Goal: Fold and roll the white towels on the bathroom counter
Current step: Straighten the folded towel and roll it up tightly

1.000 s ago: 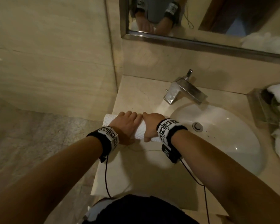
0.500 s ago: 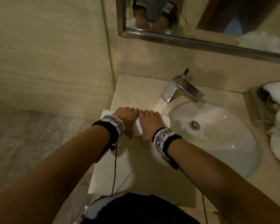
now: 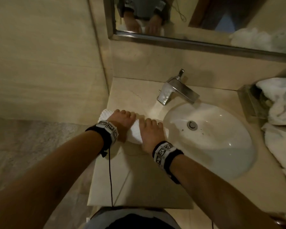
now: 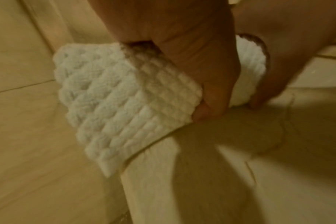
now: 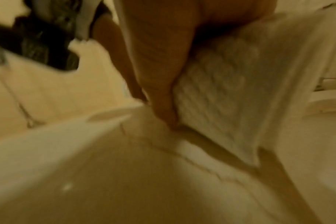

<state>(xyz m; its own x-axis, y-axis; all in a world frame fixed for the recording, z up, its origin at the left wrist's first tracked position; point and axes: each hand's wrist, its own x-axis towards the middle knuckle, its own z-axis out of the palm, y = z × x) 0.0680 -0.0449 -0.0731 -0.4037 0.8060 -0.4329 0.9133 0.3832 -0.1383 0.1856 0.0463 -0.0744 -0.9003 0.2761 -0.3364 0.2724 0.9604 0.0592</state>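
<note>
Towel roll under both my hands, centre frame.
Left hand [image 3: 122,120] and right hand [image 3: 151,132] clamp the soft, springy white waffle-weave towel roll [image 3: 135,133]; I'd hold near its ends.

A white towel [image 3: 135,131] of thick cloth with a raised waffle weave lies under both hands. Beneath it the counter [image 3: 139,179] is smooth, polished beige stone with thin veins. Right of the hands, a glossy white ceramic sink [image 3: 221,146]; beyond them, a shiny metal faucet [image 3: 175,90].
</note>
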